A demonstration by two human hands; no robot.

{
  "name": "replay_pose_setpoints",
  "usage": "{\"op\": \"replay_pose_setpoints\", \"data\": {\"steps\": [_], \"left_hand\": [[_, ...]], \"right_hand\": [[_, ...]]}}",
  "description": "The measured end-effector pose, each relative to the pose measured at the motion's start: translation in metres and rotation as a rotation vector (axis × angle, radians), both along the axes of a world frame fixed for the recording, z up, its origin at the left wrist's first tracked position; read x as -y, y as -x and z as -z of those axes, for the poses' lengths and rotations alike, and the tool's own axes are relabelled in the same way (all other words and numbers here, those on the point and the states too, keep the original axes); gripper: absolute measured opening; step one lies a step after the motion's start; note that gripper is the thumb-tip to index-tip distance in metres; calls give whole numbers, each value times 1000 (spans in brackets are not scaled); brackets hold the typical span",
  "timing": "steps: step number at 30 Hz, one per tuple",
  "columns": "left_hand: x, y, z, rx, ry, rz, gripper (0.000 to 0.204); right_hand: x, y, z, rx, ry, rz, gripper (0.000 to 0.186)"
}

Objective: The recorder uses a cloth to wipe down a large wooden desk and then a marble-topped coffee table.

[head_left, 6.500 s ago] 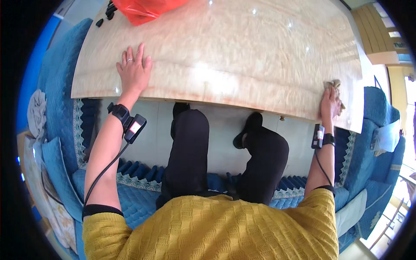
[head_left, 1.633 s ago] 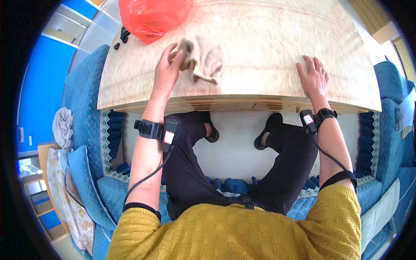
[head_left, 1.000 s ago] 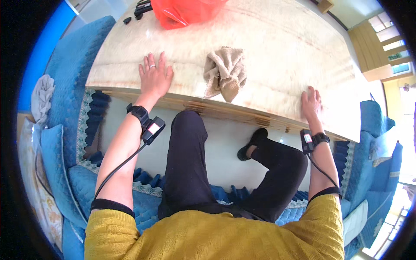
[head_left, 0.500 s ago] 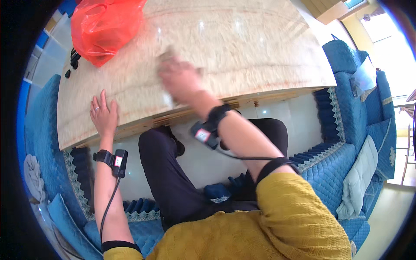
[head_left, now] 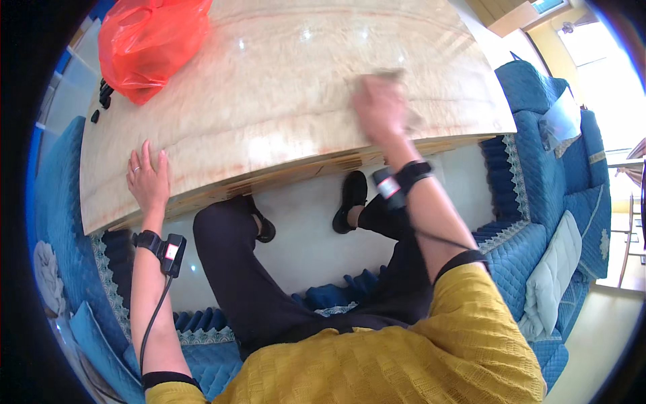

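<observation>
My right hand (head_left: pixel 381 113) presses down on the pale marble-patterned table (head_left: pixel 269 84), right of its middle. Under the palm is a greyish-brown cloth (head_left: pixel 391 74), whose edges stick out past the fingers; motion smears both hand and cloth. My left hand (head_left: pixel 149 179) lies flat near the table's front left edge, fingers spread, with a ring on one finger and nothing held. Each wrist wears a black strap with a small box and a cable.
A red plastic bag (head_left: pixel 151 50) stands at the table's far left. Several small black objects (head_left: pixel 105 94) lie beside it. Blue quilted sofas (head_left: pixel 521 259) surround the table on the left, right and near side. A pale folded quilt (head_left: pixel 555 276) rests on the right sofa.
My right hand has swept to the right across the tabletop with the cloth. My left hand stays flat on the table. The whole view has shifted slightly, and my right leg has moved.
</observation>
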State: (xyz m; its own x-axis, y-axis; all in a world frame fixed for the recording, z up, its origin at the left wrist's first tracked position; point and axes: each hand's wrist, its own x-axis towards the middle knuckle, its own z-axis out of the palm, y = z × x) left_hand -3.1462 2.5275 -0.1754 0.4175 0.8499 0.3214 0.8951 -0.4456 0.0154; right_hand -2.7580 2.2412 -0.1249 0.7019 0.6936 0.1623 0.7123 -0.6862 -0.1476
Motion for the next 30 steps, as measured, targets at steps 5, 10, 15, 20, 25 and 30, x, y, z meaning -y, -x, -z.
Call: {"op": "replay_pose_setpoints", "data": {"steps": [5, 10, 15, 20, 25, 30], "left_hand": [[-5, 7, 4, 33, 12, 29, 54], [-1, 13, 0, 27, 2, 57, 51], [1, 15, -4, 28, 1, 102, 49], [0, 43, -3, 48, -22, 118, 49], [-11, 24, 4, 49, -45, 110, 50], [-10, 4, 3, 30, -36, 76, 55]], "right_hand": [[-90, 120, 6, 125, -293, -700, 54], [-102, 47, 16, 33, -379, -597, 54], [-38, -110, 4, 18, -246, -182, 39], [92, -211, 21, 64, -100, 278, 51], [215, -252, 29, 168, -71, 305, 52], [182, -204, 28, 156, -8, 381, 59]]}}
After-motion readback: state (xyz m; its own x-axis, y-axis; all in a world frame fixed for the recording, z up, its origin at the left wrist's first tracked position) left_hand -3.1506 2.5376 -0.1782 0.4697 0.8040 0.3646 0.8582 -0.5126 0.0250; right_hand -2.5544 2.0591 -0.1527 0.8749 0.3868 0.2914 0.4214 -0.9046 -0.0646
